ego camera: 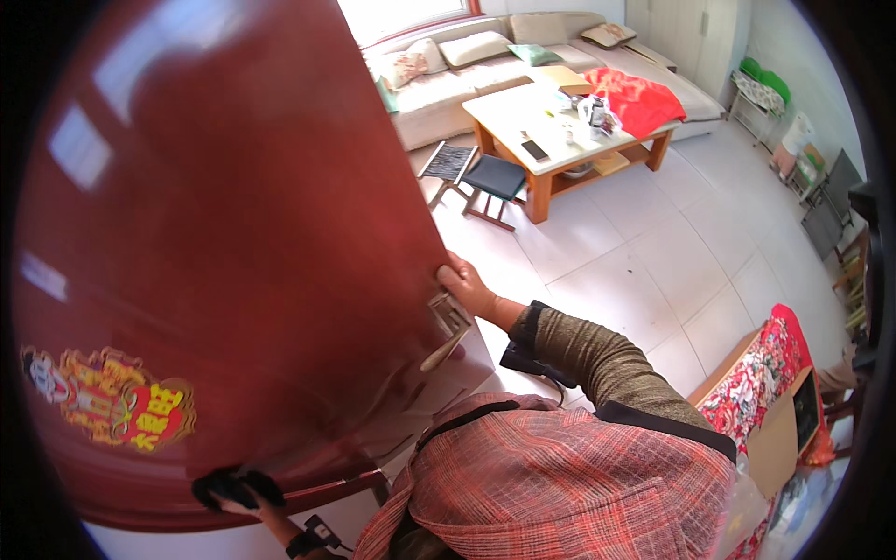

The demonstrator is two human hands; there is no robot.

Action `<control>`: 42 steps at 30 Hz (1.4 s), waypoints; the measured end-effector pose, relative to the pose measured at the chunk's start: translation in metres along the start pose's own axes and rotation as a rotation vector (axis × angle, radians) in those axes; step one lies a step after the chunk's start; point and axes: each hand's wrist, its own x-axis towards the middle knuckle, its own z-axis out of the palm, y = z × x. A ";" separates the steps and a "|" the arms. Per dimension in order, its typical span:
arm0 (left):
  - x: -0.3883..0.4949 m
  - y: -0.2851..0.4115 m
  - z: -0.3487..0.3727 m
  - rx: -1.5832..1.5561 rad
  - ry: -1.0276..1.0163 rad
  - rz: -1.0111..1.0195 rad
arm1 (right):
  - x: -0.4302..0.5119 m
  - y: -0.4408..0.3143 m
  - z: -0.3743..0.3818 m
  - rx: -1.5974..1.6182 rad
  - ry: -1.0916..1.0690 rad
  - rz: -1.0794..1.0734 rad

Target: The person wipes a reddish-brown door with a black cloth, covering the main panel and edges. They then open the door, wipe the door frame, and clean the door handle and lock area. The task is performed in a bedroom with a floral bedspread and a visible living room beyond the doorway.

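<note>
A glossy dark red door (280, 231) fills the left half of the view. My right hand (467, 283) grips its edge, with the thumb on the front face, just above the metal lever handle (444, 348) and its plate. Lower left, my left hand (241, 498) holds a dark, soft cloth (217, 484) against the door near its lower rim in the picture. The fingers there are partly hidden by the cloth. A colourful cartoon sticker (115, 399) bearing writing is stuck on the door.
Beyond the door edge stand folding stools (495, 176) and a wooden coffee table (504, 115) with a phone (535, 150) and red cloth (633, 98). A sofa (434, 91) lines the back. At right are a floral cloth (749, 378) and cardboard (773, 444).
</note>
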 end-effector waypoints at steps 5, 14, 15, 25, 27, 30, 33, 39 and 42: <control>0.004 0.061 0.046 -0.332 -0.198 0.024 | 0.012 0.006 0.004 -0.171 0.017 0.042; -0.096 0.040 0.133 -0.073 -0.175 -0.235 | 0.023 -0.008 -0.007 -0.291 -0.134 0.110; -0.102 0.036 0.132 -0.064 -0.178 -0.272 | 0.023 -0.008 -0.006 -0.258 -0.131 0.126; -0.149 0.024 0.125 -0.101 -0.158 -0.452 | 0.017 0.007 -0.007 -0.287 -0.075 0.131; -0.144 0.023 0.112 -0.123 -0.126 -0.493 | 0.016 0.011 -0.008 -0.268 -0.085 0.206; -0.134 0.029 0.097 -0.131 -0.089 -0.579 | 0.012 0.010 -0.011 -0.145 -0.078 0.094; -0.128 0.044 0.095 -0.058 -0.111 -0.543 | 0.009 0.003 -0.010 -0.196 -0.049 -0.013; -0.139 0.072 0.096 -0.184 -0.196 -0.560 | 0.009 -0.001 -0.004 -0.246 -0.007 -0.025; -0.150 0.070 0.097 -0.137 -0.277 -0.475 | 0.012 0.002 -0.004 -0.259 -0.013 -0.007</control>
